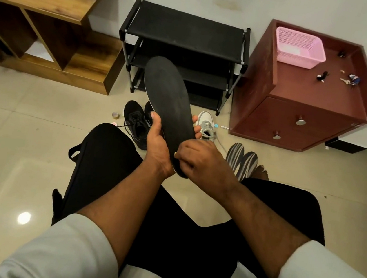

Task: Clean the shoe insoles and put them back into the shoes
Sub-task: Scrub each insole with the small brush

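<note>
A long black insole (167, 103) stands nearly upright in front of me, toe end up. My left hand (157, 144) grips it round the middle, thumb on the near face and fingertips showing past its right edge. My right hand (200, 160) is curled at the heel end and pinches something small and pale against it; I cannot tell what. On the floor behind lie a black sneaker (136, 124), partly hidden, and a white and grey sneaker (205, 124). Two grey striped insoles (242, 160) lie on the floor to the right.
A black shoe rack (185, 33) stands against the wall, between a wooden shelf unit (42, 15) and a red-brown cabinet (305, 104) carrying a pink basket (298, 47) and keys. Small items lie on the tiled floor by the shoes. My black-clad legs fill the lower frame.
</note>
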A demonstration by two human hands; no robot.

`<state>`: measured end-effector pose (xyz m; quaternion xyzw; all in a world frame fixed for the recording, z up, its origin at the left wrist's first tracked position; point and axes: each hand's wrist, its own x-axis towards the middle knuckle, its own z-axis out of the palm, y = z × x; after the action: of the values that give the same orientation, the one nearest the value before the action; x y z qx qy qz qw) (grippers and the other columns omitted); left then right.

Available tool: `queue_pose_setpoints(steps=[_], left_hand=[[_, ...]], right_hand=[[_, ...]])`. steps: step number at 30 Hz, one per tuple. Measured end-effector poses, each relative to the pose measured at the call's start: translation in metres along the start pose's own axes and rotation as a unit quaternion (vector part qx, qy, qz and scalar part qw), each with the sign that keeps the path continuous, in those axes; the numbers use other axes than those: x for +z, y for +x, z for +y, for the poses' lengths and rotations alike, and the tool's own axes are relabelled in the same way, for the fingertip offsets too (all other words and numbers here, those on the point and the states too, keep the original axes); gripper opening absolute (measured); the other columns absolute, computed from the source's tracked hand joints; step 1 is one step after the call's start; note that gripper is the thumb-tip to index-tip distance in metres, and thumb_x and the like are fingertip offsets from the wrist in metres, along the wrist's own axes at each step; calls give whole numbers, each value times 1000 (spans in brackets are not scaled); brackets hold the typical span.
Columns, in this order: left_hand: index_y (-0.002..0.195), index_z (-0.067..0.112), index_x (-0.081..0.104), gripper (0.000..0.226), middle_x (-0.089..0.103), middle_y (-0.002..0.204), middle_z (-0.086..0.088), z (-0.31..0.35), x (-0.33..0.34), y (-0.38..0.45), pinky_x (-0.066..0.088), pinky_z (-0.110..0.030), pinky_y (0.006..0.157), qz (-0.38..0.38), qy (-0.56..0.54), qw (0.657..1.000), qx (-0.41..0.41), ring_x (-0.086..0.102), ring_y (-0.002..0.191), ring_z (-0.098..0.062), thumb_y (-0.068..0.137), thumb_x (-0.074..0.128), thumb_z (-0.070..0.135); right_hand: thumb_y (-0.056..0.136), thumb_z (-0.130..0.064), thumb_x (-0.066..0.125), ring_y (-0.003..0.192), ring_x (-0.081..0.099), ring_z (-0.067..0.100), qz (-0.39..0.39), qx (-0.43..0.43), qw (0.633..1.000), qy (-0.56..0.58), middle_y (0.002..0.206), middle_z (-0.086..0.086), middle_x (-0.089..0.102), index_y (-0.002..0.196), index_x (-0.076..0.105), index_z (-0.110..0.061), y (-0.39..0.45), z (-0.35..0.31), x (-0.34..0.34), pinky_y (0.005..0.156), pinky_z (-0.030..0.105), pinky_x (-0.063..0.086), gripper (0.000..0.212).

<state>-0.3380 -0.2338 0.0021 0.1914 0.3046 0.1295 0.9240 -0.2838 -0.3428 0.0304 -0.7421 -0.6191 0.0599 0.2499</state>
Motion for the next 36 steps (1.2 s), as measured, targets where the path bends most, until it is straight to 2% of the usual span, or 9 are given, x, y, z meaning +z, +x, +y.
queue_pose_setpoints(steps=[2,7,10,15,19,22,24,30,36], left_hand=[[96,4,78,91,71,98,-15,-1,0,0,50,-35,92,-1,-17,1000,-1,65,89,-24,88,27,79],[133,-1,57,97,64,119,-17,1,1,3,49,-37,90,-12,-52,998,-16,61,95,-27,87,29,80],[129,1,61,93,65,126,-17,0,1,4,47,-39,99,6,-41,999,-6,62,105,-28,88,29,78],[99,1,77,92,71,97,-16,-5,3,-1,45,-38,102,-23,-17,1000,-4,64,93,-25,89,27,78],[119,3,68,89,67,112,-17,-4,3,-1,43,-43,106,-24,-31,999,1,63,101,-27,90,28,77],[112,1,71,90,68,104,-16,-4,5,-1,45,-41,101,-19,-45,999,-4,63,93,-27,89,28,78],[101,0,76,93,70,97,-17,-5,6,0,46,-39,100,-15,-45,999,-13,63,91,-27,88,28,79],[119,0,67,92,66,115,-17,-4,3,2,47,-40,101,1,-31,999,-4,60,106,-28,88,31,78],[101,5,77,89,70,105,-15,-4,3,-2,49,-42,99,-19,-18,1000,-3,66,97,-27,91,24,76]], right_hand=[[86,-13,56,82,59,15,9,26,1000,8,88,4,66,89,70,-9,0,7,3,81,20,38,15],[84,-7,66,83,54,7,29,108,993,24,90,3,66,91,70,-10,-26,19,12,75,34,53,9],[84,-8,66,84,57,9,37,108,993,26,91,3,67,92,71,-10,-26,12,13,76,32,52,10],[83,-5,61,81,59,17,39,53,997,42,88,6,66,88,70,-7,3,-13,11,73,31,48,10],[81,-3,64,83,58,15,98,136,983,68,89,5,64,87,70,-7,3,-2,9,75,33,51,10],[81,-3,66,85,58,13,117,201,969,78,91,4,64,89,70,-8,-7,3,6,77,25,50,10],[82,-4,66,85,58,12,101,190,974,65,91,4,65,91,70,-8,-10,0,8,78,23,50,11],[84,-4,64,82,60,15,60,123,989,60,89,6,68,91,70,-7,-10,-11,11,76,27,50,11],[85,-5,65,87,60,16,89,143,986,15,93,7,66,93,69,-7,2,6,-1,80,25,49,9]])
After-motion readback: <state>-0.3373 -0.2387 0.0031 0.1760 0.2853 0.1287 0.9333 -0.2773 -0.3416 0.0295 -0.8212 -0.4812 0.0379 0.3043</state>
